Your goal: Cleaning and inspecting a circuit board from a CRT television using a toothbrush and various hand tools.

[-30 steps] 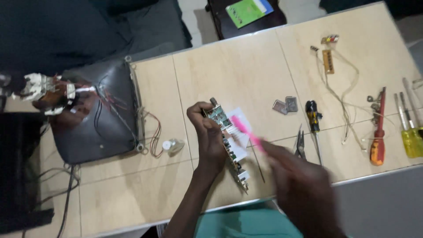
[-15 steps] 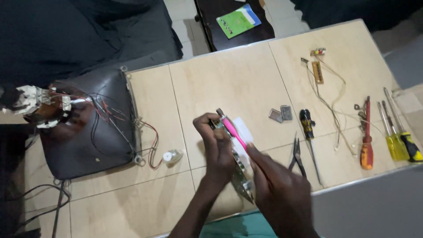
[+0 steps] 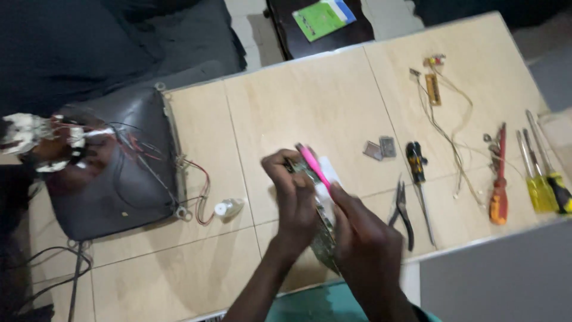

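Note:
My left hand (image 3: 296, 200) grips a long green circuit board (image 3: 323, 235) by its left edge, holding it near the front of the tiled table. My right hand (image 3: 363, 238) holds a thin pink tool (image 3: 313, 167) and rests on the board's right side, with the tool's shaft lying along the board and pointing away from me. A white part (image 3: 328, 173) sits on the board beside the tool. Much of the board is hidden under both hands.
A dark picture tube (image 3: 113, 173) with loose wires lies at the left. Pliers (image 3: 403, 211), several screwdrivers (image 3: 499, 179) (image 3: 545, 173), two small metal parts (image 3: 379, 148) and a wired strip (image 3: 433, 89) lie at the right. A green booklet (image 3: 325, 18) lies beyond the table's far edge.
My right hand has come in from the lower right onto the board. The pink tool now lies along the board. The view has shifted slightly.

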